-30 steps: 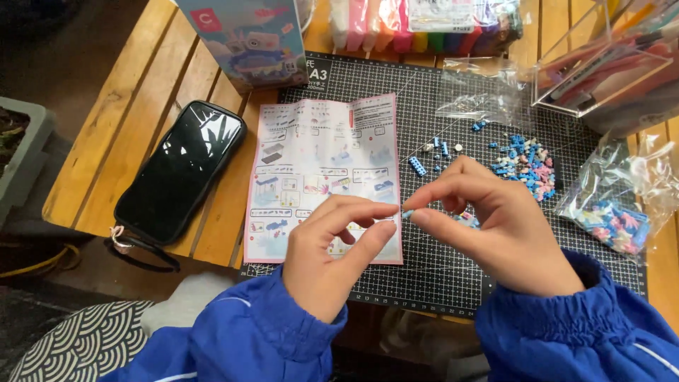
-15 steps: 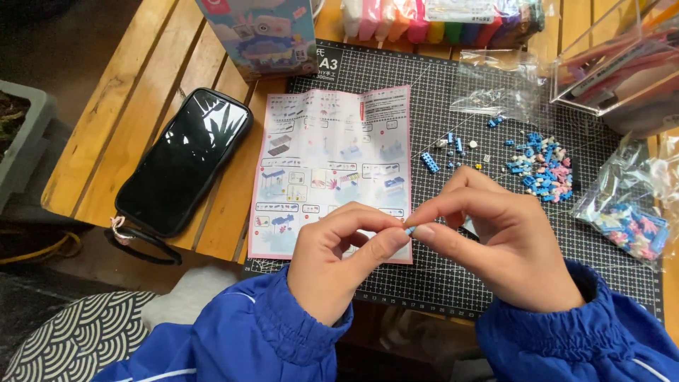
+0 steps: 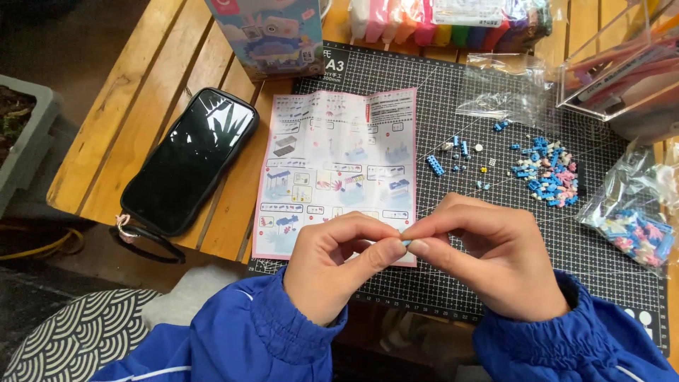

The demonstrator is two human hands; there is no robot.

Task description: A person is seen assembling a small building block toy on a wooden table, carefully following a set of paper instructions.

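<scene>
Two hands meet at lower centre, left hand (image 3: pixel 332 265) and right hand (image 3: pixel 495 262) pinching one tiny pale blue brick (image 3: pixel 405 242) between their fingertips. It sits over the instruction sheet's (image 3: pixel 332 163) lower edge.

Both hands meet low in the middle of the view, fingertips pressed together. The left hand (image 3: pixel 332 265) is curled, thumb against bent forefinger. The right hand (image 3: pixel 488 258) arches over, fingers pointing left, pinched shut. Blue sleeves cover both wrists at the near edge.
</scene>
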